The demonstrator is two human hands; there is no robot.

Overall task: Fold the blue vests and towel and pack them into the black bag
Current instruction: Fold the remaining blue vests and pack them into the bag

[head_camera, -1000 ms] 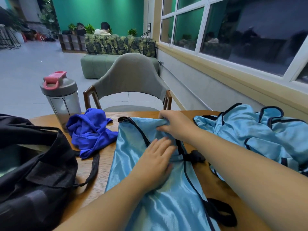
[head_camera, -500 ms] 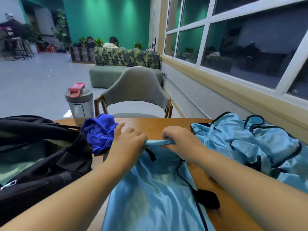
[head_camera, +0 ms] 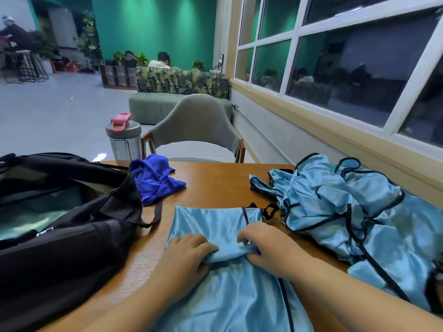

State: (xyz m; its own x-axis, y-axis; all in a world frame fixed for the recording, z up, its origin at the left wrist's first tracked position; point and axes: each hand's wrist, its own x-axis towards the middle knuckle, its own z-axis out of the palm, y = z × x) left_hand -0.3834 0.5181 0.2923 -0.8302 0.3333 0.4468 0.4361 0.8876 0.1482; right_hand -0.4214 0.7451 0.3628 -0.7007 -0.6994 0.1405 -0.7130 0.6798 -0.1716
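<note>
A light blue vest (head_camera: 215, 226) with black trim lies flat on the wooden table (head_camera: 215, 183) in front of me, its far part folded back toward me. My left hand (head_camera: 185, 254) and my right hand (head_camera: 266, 245) both pinch the folded edge near the middle of the vest. A heap of more light blue vests (head_camera: 347, 212) lies crumpled on the right. A dark blue towel (head_camera: 153, 180) sits bunched at the far left. The black bag (head_camera: 72, 224) stands open on the left, its pale lining showing.
A grey shaker bottle (head_camera: 123, 140) with a pink cap stands at the table's far left edge. A grey chair (head_camera: 194, 125) faces me across the table. A window wall runs along the right. People sit far back.
Both hands have pulled the vest's far edge toward me, folding it over the lower part. The view has tilted up a little.
</note>
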